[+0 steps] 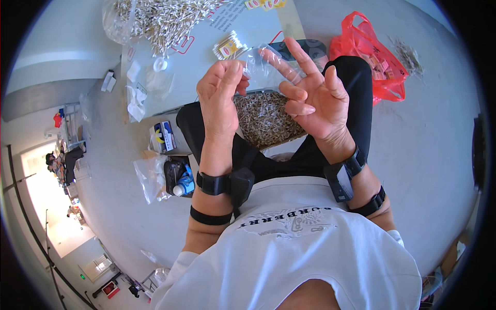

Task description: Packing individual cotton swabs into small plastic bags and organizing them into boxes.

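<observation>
A clear plastic bag (257, 70) hangs between my hands, above the near edge of the table. My left hand (221, 95) is closed, pinching the bag's edge between thumb and fingertips. My right hand (318, 101) is open with its fingers spread. Its index finger lies against or inside the clear film; I cannot tell which. Below, between my knees, stands a box of loose cotton swabs (266, 119). Just beyond the bag, a bundle of cotton swabs (230, 47) with a yellow and white label lies on the table.
A big heap of cotton swabs (165, 18) covers the table's far left. Yellow-labelled packs (264, 4) lie at the far edge. A red plastic bag (390, 88) with small packs rests on the floor at right. At left sit a blue-white box (164, 137) and a black tray (172, 168).
</observation>
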`<state>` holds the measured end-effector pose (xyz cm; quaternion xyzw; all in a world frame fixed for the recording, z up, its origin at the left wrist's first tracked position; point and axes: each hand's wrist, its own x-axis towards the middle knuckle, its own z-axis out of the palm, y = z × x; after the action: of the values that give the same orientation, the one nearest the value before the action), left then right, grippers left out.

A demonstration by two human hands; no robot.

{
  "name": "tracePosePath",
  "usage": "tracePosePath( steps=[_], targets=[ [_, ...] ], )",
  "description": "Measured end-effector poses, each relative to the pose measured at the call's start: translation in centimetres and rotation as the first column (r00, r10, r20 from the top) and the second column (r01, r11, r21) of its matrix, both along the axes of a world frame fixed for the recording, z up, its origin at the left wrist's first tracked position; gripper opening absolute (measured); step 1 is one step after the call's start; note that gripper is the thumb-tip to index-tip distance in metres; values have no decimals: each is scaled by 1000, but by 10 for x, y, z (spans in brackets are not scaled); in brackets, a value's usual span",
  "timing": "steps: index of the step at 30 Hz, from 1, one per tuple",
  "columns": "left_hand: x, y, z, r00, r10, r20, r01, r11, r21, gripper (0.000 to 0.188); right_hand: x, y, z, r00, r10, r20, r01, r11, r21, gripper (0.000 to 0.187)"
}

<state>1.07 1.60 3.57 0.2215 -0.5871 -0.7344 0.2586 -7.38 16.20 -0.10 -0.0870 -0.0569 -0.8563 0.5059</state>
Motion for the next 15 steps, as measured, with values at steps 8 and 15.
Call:
tracePosePath(
  steps=[8, 15],
  targets=[
    [-7, 3, 1, 949, -73, 308, 181, 923, -340, 23, 7, -5, 4, 989, -26, -146, 37, 997, 74, 69],
    [-4, 14, -9, 958, 283, -44, -280, 958, 70, 22, 9, -4, 2, 1000, -23, 2, 23, 1000, 18, 72]
  ],
)
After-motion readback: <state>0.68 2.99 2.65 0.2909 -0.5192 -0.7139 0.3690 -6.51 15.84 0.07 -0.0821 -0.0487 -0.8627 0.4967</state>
